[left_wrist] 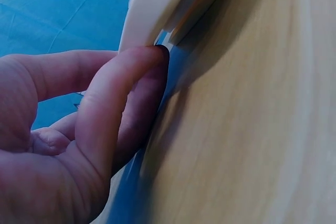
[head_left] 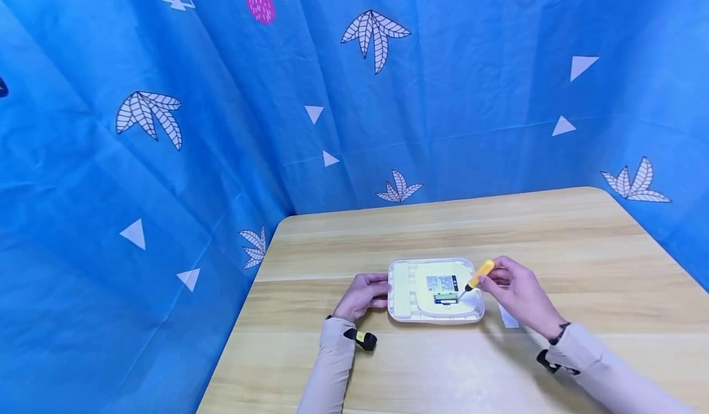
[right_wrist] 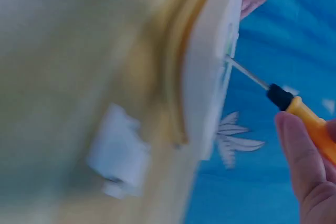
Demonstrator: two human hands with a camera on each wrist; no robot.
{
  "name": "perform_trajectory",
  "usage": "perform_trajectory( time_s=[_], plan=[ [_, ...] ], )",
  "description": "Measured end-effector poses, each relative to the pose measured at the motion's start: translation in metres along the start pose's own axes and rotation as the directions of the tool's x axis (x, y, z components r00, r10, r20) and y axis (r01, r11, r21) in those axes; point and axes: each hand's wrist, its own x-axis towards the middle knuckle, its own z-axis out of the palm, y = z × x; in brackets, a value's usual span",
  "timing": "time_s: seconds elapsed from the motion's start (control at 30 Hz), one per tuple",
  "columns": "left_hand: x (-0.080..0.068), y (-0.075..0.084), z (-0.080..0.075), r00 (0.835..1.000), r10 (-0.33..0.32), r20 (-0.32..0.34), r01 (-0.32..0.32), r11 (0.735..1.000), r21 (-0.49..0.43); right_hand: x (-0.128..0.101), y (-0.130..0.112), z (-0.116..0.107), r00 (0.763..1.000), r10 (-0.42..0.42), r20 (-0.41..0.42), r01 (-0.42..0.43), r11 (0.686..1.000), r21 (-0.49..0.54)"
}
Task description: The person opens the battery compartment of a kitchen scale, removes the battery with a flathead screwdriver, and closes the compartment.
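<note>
A white plastic device (head_left: 402, 291) with rounded corners lies on the table, its labelled side up. An uncovered battery compartment (head_left: 445, 298) in it shows a green battery and a dark-and-white one. My left hand (head_left: 362, 295) grips the device's left edge; the left wrist view has thumb and fingers at the rim of the white casing (left_wrist: 152, 11). In my right hand (head_left: 517, 288) is a screwdriver (head_left: 483, 271) with a yellow handle and black collar, pinched by the handle. Its thin metal shaft (right_wrist: 249, 73) slants down to the compartment, the tip at the batteries' right end.
A small white piece (head_left: 508, 317) lies on the table right of the device, partly behind my right hand. The wood-grain table (head_left: 343, 242) ends at a blue patterned curtain (head_left: 443, 155) behind and on the left. Each wrist wears a black strap.
</note>
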Motion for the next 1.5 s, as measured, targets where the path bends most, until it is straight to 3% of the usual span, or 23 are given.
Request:
perform_trajectory(
  time_s=[0.1, 0.23, 0.4, 0.53, 0.67, 0.83, 1.5],
  plan=[
    [0.001, 0.000, -0.003, 1.000, -0.006, -0.002, 0.006, 1.000, 0.006, -0.001, 0.015, -0.004, 0.998, 0.067, 0.002, -0.066, 0.981, 0.182],
    [0.001, 0.002, -0.003, 1.000, -0.014, -0.002, 0.014, 1.000, 0.010, -0.004, 0.030, -0.006, 0.994, 0.112, -0.009, -0.100, 0.923, 0.372],
    [0.000, 0.004, -0.002, 1.000, -0.016, -0.002, 0.016, 1.000, 0.006, -0.009, 0.042, -0.009, 0.973, 0.231, 0.030, -0.205, 0.791, 0.577],
    [-0.001, 0.004, -0.001, 1.000, -0.017, 0.001, 0.017, 1.000, 0.008, -0.013, 0.047, -0.010, 0.948, 0.312, 0.066, -0.274, 0.691, 0.668],
    [-0.001, 0.005, 0.000, 1.000, -0.016, 0.007, 0.016, 1.000, 0.010, -0.014, 0.049, -0.010, 0.935, 0.348, 0.076, -0.298, 0.645, 0.703],
    [0.000, 0.005, -0.001, 1.000, -0.017, 0.006, 0.017, 1.000, 0.008, -0.014, 0.048, -0.010, 0.933, 0.351, 0.082, -0.301, 0.636, 0.711],
    [-0.001, 0.002, -0.001, 1.000, -0.011, 0.020, 0.011, 1.000, 0.004, -0.013, 0.044, -0.013, 0.945, 0.320, 0.066, -0.281, 0.692, 0.665]
  ],
)
